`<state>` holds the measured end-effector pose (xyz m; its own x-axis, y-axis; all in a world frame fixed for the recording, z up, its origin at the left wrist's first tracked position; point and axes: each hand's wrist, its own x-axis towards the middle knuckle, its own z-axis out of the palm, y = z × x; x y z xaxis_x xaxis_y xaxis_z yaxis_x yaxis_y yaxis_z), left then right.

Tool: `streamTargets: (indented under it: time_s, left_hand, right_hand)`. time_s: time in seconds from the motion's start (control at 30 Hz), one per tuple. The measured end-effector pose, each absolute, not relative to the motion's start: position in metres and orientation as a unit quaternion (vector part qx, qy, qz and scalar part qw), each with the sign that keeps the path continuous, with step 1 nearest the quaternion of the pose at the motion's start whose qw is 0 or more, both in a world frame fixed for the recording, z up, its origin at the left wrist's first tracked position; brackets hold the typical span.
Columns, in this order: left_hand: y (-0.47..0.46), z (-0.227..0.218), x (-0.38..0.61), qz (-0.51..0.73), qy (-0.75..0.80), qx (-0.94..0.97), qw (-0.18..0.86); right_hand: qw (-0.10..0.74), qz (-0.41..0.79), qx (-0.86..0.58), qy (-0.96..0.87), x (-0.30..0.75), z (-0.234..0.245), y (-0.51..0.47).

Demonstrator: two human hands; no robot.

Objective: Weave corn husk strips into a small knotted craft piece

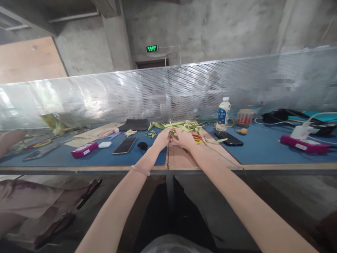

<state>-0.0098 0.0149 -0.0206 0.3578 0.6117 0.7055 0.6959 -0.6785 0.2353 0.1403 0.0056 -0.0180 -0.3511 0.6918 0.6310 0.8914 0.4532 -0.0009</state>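
My left hand and my right hand meet over the pink-brown middle strip of the table. Their fingers are closed and pressed together around something small, which they mostly hide. Just behind them spreads a heap of pale green leaf strips. Red and yellow handles, like those of scissors, lie beside my right hand. A long thin strip trails from there toward the front edge. Small green scraps rest to the left of my left hand.
On the left are a phone, a white case and a purple power strip. A bottle, a black phone and another purple strip stand right. A perforated metal screen runs behind. Another person's hand shows far left.
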Motion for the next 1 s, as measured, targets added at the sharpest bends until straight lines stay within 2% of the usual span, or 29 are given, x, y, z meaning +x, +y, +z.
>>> streamTargets:
  time_s: [0.47, 1.0]
  left_hand:
    - [0.0114, -0.0244, -0.0062, -0.436, -0.421, -0.792, -0.074]
    - [0.0128, -0.0175, -0.0103, -0.434, -0.450, -0.718, -0.306]
  right_hand:
    - [0.277, -0.188, -0.512, -0.791, 0.1401, -0.0212, 0.0120]
    - [0.275, -0.194, -0.467, -0.817, 0.1376, -0.0220, 0.0110]
